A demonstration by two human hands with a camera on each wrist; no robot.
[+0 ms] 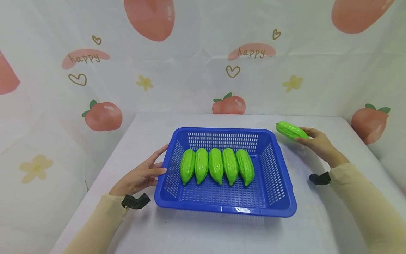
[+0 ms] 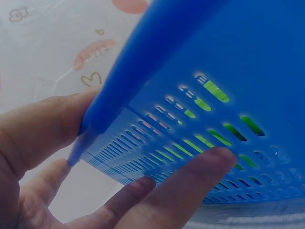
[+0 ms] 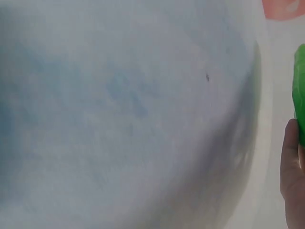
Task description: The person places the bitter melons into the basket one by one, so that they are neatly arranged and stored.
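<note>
A blue plastic basket (image 1: 225, 212) with slotted walls stands on the table. Inside it, several bright green bitter melons (image 1: 216, 165) lie side by side in a row. My left hand (image 1: 139, 176) grips the basket's left rim; the left wrist view shows the thumb at the rim (image 2: 119, 76) and other fingers (image 2: 181, 186) against the slotted outer wall. To the right of the basket, my right hand (image 1: 320, 144) holds another bitter melon (image 1: 291, 131) by its near end, pinched between thumb and fingers. That melon (image 3: 299, 90) shows only partly at the right wrist view's edge.
A white cloth covers the table (image 1: 190, 236). Behind it hangs a pale backdrop (image 1: 190, 70) printed with fruit, flowers and hearts. The basket's right wall (image 1: 273, 173) stands between the held melon and the row inside.
</note>
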